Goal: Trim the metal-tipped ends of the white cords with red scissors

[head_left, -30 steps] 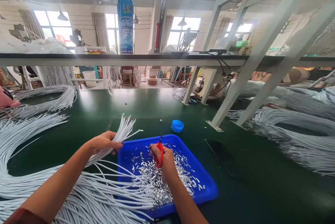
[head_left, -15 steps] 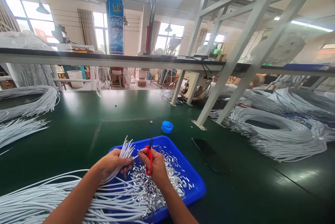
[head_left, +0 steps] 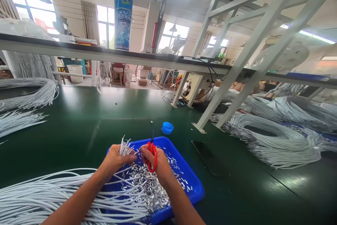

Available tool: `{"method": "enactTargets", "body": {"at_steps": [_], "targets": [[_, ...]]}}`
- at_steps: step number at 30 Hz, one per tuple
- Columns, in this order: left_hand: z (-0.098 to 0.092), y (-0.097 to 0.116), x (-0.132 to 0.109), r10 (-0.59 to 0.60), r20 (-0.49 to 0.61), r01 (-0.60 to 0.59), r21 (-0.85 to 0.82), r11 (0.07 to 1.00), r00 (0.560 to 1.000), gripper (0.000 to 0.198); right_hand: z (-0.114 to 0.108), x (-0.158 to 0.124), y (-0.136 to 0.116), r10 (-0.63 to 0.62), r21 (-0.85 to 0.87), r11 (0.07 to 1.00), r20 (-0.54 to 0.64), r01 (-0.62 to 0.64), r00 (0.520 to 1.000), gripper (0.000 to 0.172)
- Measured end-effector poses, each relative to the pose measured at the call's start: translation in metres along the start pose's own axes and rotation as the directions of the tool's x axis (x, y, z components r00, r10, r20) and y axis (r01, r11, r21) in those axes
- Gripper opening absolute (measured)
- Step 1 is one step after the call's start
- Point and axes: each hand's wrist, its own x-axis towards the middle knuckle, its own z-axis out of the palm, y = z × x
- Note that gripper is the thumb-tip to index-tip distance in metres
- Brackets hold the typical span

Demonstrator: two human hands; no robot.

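Observation:
My left hand is closed round a bunch of white cables, whose ends stick up above the fingers. My right hand holds red-handled snips with dark, narrow tips pointing up and away. Its thumb and forefinger pinch near a single cable end beside the left hand; the exact contact is too small to make out. Below both hands is a blue tray with many small shiny metal pieces. More white cables run from the lower left across the tray's near side.
A blue cap and a dark phone lie on the green table. Coiled cables are at the right, others at the left. Metal frame legs rise behind. A blue spray can stands on the shelf.
The camera view has tilted slightly. Both hands stay close together over the tray; the cable ends in my left hand now stand lower above the fingers, and the snips are more upright.

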Motion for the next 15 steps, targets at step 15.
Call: {"method": "enactTargets", "body": {"at_steps": [15], "targets": [[-0.007,0.004,0.001,-0.042,0.033,0.047,-0.199,0.979,0.999,0.023,-0.011,-0.007,0.032,-0.165,-0.685,0.703,0.107,0.193,0.980,0.038]]}}
